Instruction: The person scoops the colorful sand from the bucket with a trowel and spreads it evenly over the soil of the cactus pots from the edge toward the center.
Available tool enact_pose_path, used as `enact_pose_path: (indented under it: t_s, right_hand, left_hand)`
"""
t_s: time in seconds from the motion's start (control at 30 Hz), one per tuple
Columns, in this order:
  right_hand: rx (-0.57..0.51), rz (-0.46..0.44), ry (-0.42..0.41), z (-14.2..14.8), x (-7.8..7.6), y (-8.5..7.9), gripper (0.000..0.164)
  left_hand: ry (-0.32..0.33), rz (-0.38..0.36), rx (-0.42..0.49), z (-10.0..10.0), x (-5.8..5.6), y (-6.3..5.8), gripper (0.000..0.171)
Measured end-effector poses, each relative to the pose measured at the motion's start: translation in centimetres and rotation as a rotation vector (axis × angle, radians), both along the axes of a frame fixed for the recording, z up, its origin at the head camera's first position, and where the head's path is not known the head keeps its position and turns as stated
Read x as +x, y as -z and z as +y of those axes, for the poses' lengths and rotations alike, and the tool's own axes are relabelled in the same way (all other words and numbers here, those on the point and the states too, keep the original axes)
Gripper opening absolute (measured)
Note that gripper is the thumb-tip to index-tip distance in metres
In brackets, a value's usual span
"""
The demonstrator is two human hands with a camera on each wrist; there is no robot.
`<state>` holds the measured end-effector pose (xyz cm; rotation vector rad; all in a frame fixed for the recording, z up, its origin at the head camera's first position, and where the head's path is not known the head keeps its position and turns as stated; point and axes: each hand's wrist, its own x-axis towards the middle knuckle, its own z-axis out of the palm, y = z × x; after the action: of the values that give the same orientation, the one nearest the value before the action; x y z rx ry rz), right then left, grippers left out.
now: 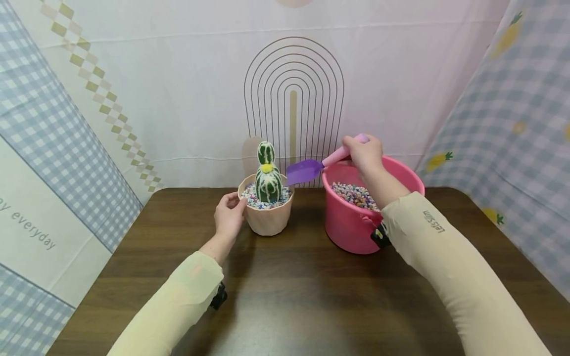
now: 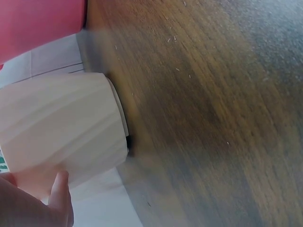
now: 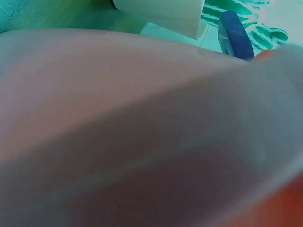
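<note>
A beige flower pot [image 1: 268, 222] with faceted sides stands on the table, holding multicoloured pebbles [image 1: 252, 198] and a green-and-white cactus [image 1: 268, 187] with a yellow flower. My left hand [image 1: 229, 215] holds the pot at the left of its rim; in the left wrist view a finger [image 2: 59, 191] touches its side. Gripped by its pink handle, a small trowel [image 1: 305, 171] is in my right hand [image 1: 366, 154], above the bucket's rim. Its purple blade slants down at the pot's right edge. The right wrist view is mostly blocked by the blurred bucket, with the blade [image 3: 235, 35] beyond.
A pink bucket [image 1: 349, 230] with more coloured pebbles [image 1: 354, 194] stands right of the pot, under my right forearm. The dark wooden table [image 1: 285, 296] ends at a printed cloth backdrop [image 1: 196, 113] close behind both containers.
</note>
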<state>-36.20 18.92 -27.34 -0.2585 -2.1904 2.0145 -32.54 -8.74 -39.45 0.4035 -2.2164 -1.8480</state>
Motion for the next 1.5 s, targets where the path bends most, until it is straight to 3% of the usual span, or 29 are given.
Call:
enact_pose_path:
  t_s: [0.1,0.2,0.4,0.83,1.03,1.13,1.23,1.37,1.5]
  right_hand:
    - [-0.026,-0.002,-0.009,0.5,0.3,-0.2,0.008]
    - [-0.053,0.006,0.054,1.2,0.5,-0.3,0.006]
    - [-0.121,0.033,0.137,3.3,1.1,-0.6,0.016]
    - [-0.413,0.089,0.142,9.2,3.1,-2.2,0.027]
    - [-0.399,0.109,0.133,11.5,3.9,-2.1,0.024]
    - [-0.328,0.128,0.146,12.4,4.0,-1.9,0.020]
    - [-0.175,0.141,0.164,13.0,4.0,-1.6,0.015]
    - [0.193,0.160,0.195,13.6,3.7,-0.5,0.015]
    - [0.604,0.192,0.239,13.7,3.3,1.1,0.027]
  left_hand:
    - [0.001,0.000,0.000,0.1,0.1,-0.1,0.036]
    - [0.003,0.007,0.003,0.1,0.1,-0.1,0.036]
    - [0.019,0.050,-0.053,-0.1,-0.1,0.0,0.038]
    - [0.051,0.076,-0.121,-1.1,-0.4,0.3,0.040]
    - [0.066,0.070,-0.117,-1.1,-0.3,0.1,0.040]
    - [0.069,0.071,-0.128,-1.1,-0.2,0.0,0.040]
    - [0.067,0.071,-0.138,-1.1,-0.2,0.0,0.040]
    - [0.067,0.065,-0.140,-1.1,-0.3,0.1,0.040]
    - [0.068,0.059,-0.130,-1.2,-0.4,0.3,0.040]
